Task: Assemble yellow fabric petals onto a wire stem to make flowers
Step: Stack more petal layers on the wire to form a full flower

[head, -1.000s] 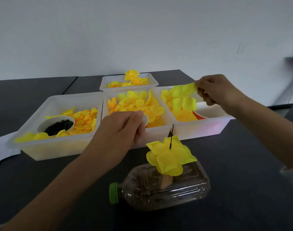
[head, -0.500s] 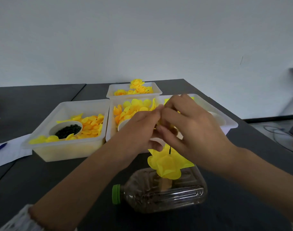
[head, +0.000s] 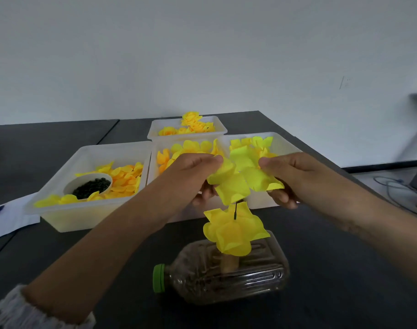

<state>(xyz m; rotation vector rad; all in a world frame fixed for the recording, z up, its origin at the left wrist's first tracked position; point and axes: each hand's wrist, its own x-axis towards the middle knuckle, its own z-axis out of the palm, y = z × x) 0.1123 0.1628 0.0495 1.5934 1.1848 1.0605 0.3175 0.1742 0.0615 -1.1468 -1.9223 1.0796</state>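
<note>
The lower fingers of both hands are hidden behind the yellow petal piece (head: 242, 176), and the wire stem (head: 235, 211) shows only as a short dark tip; its lower run is covered by petals. The base it stands in is hard to make out: a tan stub under the bloom, on the clear bottle (head: 226, 274) lying on its side with a green cap. The right edge of the view is blurred.

The left hand (head: 191, 172) pinches the petal piece at its left lobe; the right hand (head: 288, 176) pinches its right lobe. The piece hangs stretched between them, just above the stem tip, in front of the trays.

The bottle sits near the front edge of the dark table (head: 333, 269), with bare tabletop to its right and left. 4 white trays crowd the middle; the left tray (head: 60, 214) holds orange-yellow petals and a small bowl of dark beads (head: 91, 186). A white paper lies at the table's left edge.

The petal piece is bright yellow with several cupped lobes. The assembled flower (head: 233, 231) on the stem has layered, curled yellow petals.
</note>
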